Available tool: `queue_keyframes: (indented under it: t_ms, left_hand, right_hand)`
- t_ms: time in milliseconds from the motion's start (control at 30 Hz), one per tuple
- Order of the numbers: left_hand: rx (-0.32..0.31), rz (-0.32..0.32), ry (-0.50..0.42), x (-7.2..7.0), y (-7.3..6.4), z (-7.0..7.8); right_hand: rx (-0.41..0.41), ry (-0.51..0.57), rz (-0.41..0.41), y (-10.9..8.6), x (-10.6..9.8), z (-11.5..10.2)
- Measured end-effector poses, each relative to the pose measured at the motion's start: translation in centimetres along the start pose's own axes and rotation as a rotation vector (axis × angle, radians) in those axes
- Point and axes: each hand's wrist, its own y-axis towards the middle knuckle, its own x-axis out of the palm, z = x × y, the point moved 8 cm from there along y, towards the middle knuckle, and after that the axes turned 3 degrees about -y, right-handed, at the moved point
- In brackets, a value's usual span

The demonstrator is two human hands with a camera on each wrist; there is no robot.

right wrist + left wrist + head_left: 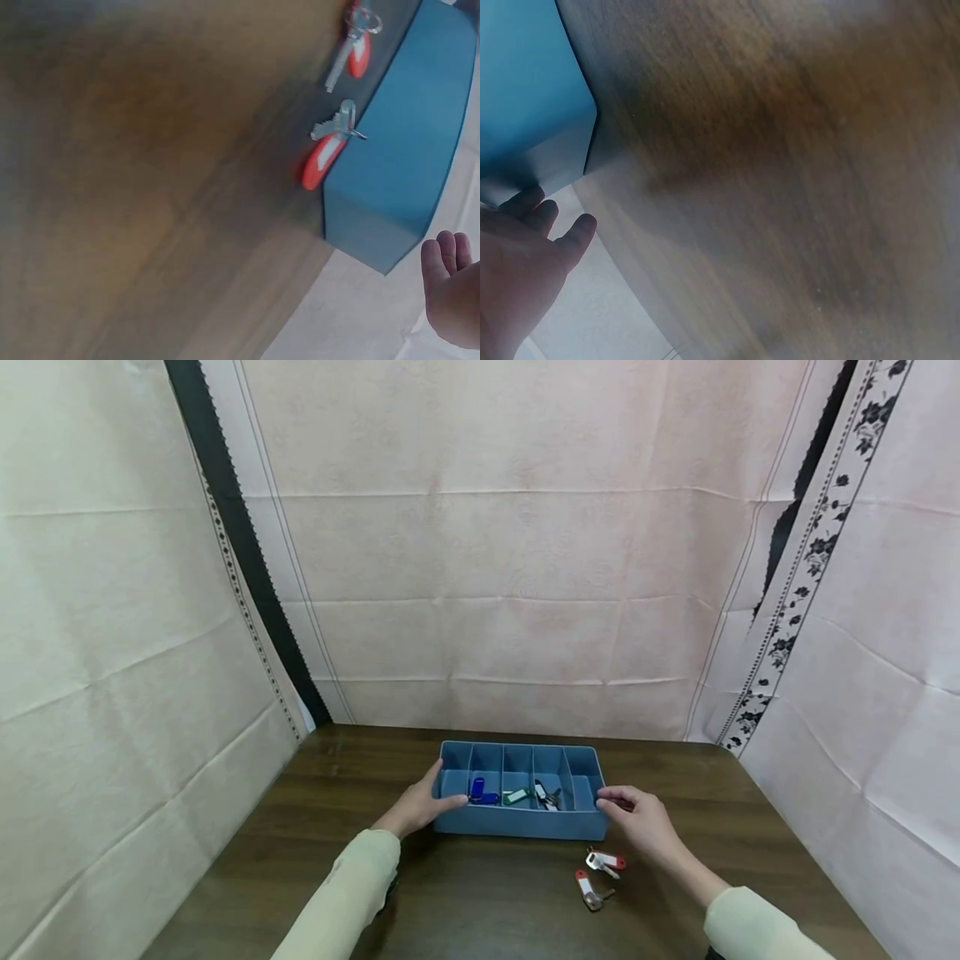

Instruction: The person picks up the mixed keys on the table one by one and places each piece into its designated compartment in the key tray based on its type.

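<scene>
A blue divided organizer box (517,824) sits at the middle of the table. My left hand (420,802) holds its left end, thumb over the front rim and fingers along the side. In the left wrist view, fingers (532,206) meet the box's end wall. My right hand (637,818) pinches the rim near the right front corner. Its fingertips (431,251) appear beside that end in the right wrist view. Blue key tags (477,790), a green key tag (517,796) and keys with a white-labelled tag (547,796) lie in separate compartments.
Two keys with red tags lie on the wooden table (480,893) before the box's right front: one nearer the box (603,862), one closer to me (590,891). Pale cloth (495,552) hangs behind the table and at both sides.
</scene>
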Motion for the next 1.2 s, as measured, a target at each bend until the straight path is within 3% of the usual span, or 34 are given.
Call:
queue_keyframes:
  t_ms: [533,733,967,1200]
  left_hand:
    - [0.006,0.034,-0.008,-0.4,0.0,-0.3]
    - [0.003,0.051,-0.019,-0.2,0.0,-0.2]
    - [0.005,0.046,-0.031,-0.2,0.0,-0.2]
    - [-0.002,0.044,-0.03,-0.2,0.0,-0.3]
  right_hand:
    - [0.054,-0.014,-0.066,-3.2,0.9,2.6]
    - [-0.026,-0.035,-0.112,-4.5,1.5,3.0]
    - [-0.047,-0.028,-0.17,-5.5,2.5,3.6]
    - [-0.187,-0.033,-0.211,-6.6,3.2,3.4]
